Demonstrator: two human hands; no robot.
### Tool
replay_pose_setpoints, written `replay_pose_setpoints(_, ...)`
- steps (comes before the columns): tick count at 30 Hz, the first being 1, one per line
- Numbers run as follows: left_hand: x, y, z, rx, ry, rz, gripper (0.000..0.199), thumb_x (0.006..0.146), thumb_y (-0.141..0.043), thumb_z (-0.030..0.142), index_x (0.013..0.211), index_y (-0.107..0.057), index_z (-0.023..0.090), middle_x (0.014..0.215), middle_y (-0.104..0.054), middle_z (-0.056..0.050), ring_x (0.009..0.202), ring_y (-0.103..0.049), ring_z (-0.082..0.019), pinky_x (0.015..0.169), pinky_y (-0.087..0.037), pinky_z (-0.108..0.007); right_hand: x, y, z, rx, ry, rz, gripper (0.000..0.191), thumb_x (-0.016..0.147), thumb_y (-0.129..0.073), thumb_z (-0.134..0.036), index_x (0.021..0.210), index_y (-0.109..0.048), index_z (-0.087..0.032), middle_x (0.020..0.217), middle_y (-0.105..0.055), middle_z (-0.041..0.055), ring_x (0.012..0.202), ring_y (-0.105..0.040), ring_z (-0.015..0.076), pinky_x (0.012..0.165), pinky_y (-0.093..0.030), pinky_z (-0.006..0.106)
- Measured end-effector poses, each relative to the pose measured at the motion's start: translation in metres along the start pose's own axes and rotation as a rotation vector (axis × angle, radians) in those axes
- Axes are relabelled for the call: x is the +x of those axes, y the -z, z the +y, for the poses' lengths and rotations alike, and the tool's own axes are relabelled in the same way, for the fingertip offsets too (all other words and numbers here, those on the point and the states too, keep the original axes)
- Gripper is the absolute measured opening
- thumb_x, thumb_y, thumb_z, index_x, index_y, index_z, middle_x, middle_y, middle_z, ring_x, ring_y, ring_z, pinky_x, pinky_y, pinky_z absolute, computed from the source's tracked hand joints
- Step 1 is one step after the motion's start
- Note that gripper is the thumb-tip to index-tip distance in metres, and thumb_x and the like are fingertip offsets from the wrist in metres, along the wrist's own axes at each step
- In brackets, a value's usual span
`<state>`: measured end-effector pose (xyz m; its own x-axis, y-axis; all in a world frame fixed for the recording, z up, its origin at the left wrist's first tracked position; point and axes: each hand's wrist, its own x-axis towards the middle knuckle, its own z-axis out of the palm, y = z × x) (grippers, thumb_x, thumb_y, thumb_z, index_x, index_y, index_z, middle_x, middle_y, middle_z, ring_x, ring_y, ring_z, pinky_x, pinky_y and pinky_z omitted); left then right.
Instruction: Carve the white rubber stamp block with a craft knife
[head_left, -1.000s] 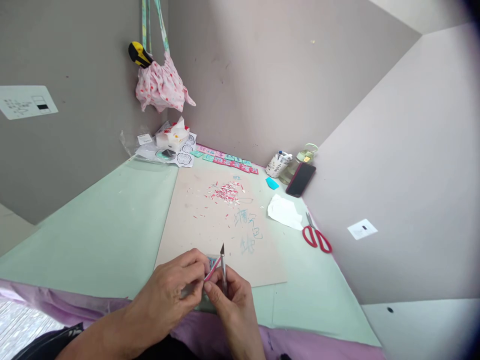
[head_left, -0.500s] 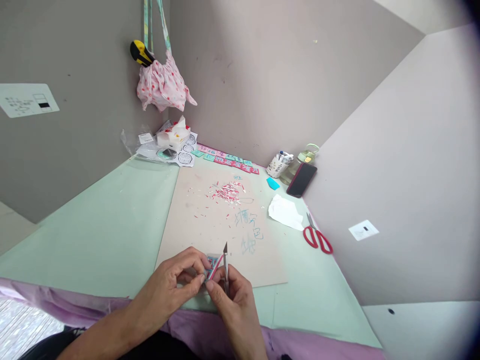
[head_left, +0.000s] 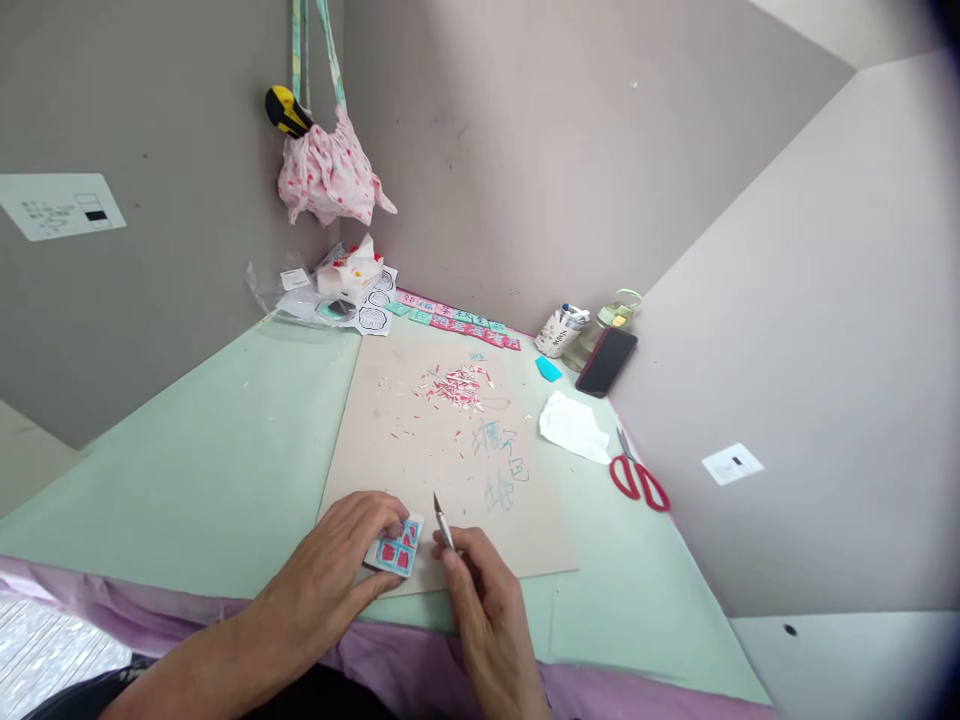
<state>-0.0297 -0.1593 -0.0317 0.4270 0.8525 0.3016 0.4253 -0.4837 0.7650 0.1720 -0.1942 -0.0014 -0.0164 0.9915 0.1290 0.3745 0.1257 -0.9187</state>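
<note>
My left hand (head_left: 341, 550) is closed around a small carved rubber block (head_left: 397, 557) at the board's front edge. Pink squares framed in blue show on the block's top face; my fingers hide its far left part. In my right hand (head_left: 487, 590) is a craft knife (head_left: 442, 522), its handle between thumb and fingers and its blade pointing up and away from me. The blade tip stands just right of the block, apart from it. Beneath both lies a beige board (head_left: 375, 440) with blue pen writing on its right side.
Pink and white shavings (head_left: 459, 388) lie heaped on the board. To the right are red-handled scissors (head_left: 637, 480), crumpled white paper (head_left: 574, 427), a phone (head_left: 607, 362), a bottle (head_left: 592, 345) and a pen cup (head_left: 559, 335). Lettered strips (head_left: 457, 320) line the back edge.
The block was tilted up between both hands and now lies lower, under the left hand alone. The right hand has moved away to the right, and the knife now leans left.
</note>
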Motion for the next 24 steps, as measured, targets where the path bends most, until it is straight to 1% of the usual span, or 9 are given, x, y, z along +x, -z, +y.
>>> replay_pose_setpoints(2,0.000,-0.001,-0.001,0.035,-0.016,0.031,0.035,0.089,-0.065,0.013,0.118,-0.052,0.029,0.128,-0.062,-0.005,0.123,-0.055,-0.028,0.106,-0.045,-0.043,-0.004,0.011,0.010,-0.215,0.193,0.128,0.020,0.104,-0.051,-0.026,0.109,-0.070,-0.021,0.084,-0.067,0.0032,0.072,-0.062,0.0170,0.065,-0.050,0.025)
replay_pose_setpoints(3,0.000,-0.001,-0.002,0.056,-0.020,0.051,0.039,0.087,-0.068,0.013,0.118,-0.052,0.029,0.129,-0.061,-0.005,0.124,-0.054,-0.028,0.107,-0.045,-0.044,-0.007,0.016,0.015,-0.330,0.282,0.158,0.022,0.104,-0.052,-0.022,0.116,-0.070,-0.021,0.084,-0.068,0.0036,0.072,-0.064,0.0176,0.065,-0.051,0.025)
replay_pose_setpoints(5,0.001,-0.002,-0.002,0.093,-0.019,0.076,0.041,0.083,-0.070,0.012,0.116,-0.052,0.028,0.129,-0.061,-0.005,0.124,-0.054,-0.030,0.106,-0.045,-0.046,-0.014,0.024,0.025,-0.516,0.416,0.158,0.026,0.104,-0.051,-0.018,0.124,-0.068,-0.022,0.085,-0.069,0.0050,0.074,-0.066,0.0193,0.069,-0.055,0.028)
replay_pose_setpoints(8,0.001,-0.003,-0.004,0.128,-0.008,0.070,0.036,0.084,-0.068,0.012,0.112,-0.054,0.027,0.127,-0.062,-0.005,0.122,-0.056,-0.029,0.104,-0.045,-0.046,-0.027,0.027,0.037,-0.661,0.524,0.118,0.030,0.105,-0.049,-0.017,0.130,-0.065,-0.021,0.089,-0.071,0.0071,0.074,-0.068,0.0194,0.068,-0.058,0.028)
replay_pose_setpoints(11,0.003,-0.002,-0.006,0.175,0.006,0.086,0.033,0.084,-0.071,0.016,0.111,-0.055,0.027,0.126,-0.064,-0.005,0.119,-0.058,-0.030,0.101,-0.045,-0.046,-0.037,0.022,0.044,-0.743,0.523,0.122,0.035,0.107,-0.045,-0.017,0.138,-0.060,-0.021,0.087,-0.070,0.0060,0.070,-0.068,0.0181,0.063,-0.056,0.026)
replay_pose_setpoints(13,0.005,0.000,-0.006,0.216,0.018,0.099,0.033,0.084,-0.074,0.019,0.111,-0.056,0.026,0.123,-0.066,-0.005,0.117,-0.059,-0.031,0.099,-0.046,-0.047,-0.039,0.018,0.044,-0.759,0.512,0.133,0.037,0.106,-0.043,-0.014,0.138,-0.059,-0.021,0.084,-0.069,0.0052,0.067,-0.066,0.0179,0.062,-0.055,0.026)
replay_pose_setpoints(16,0.009,0.004,-0.005,0.256,0.036,0.091,0.035,0.084,-0.076,0.023,0.113,-0.057,0.025,0.119,-0.067,-0.006,0.114,-0.061,-0.032,0.097,-0.047,-0.048,-0.032,0.014,0.035,-0.744,0.557,0.156,0.033,0.106,-0.042,-0.013,0.130,-0.063,-0.018,0.083,-0.067,0.0061,0.067,-0.063,0.0187,0.061,-0.052,0.028)
replay_pose_setpoints(19,0.011,0.008,-0.003,0.260,0.040,0.084,0.032,0.084,-0.076,0.025,0.112,-0.059,0.025,0.117,-0.069,-0.006,0.113,-0.062,-0.031,0.098,-0.047,-0.048,-0.021,0.012,0.025,-0.778,0.572,0.143,0.030,0.107,-0.041,-0.016,0.123,-0.066,-0.019,0.079,-0.065,0.0056,0.066,-0.060,0.0194,0.060,-0.050,0.029)
replay_pose_setpoints(24,0.013,0.011,-0.002,0.252,0.049,0.072,0.026,0.085,-0.073,0.028,0.108,-0.060,0.026,0.116,-0.071,-0.005,0.112,-0.064,-0.030,0.096,-0.049,-0.045,-0.017,0.009,0.023,-0.776,0.562,0.155,0.030,0.108,-0.041,-0.017,0.119,-0.069,-0.020,0.081,-0.065,0.0061,0.067,-0.060,0.0188,0.060,-0.050,0.028)
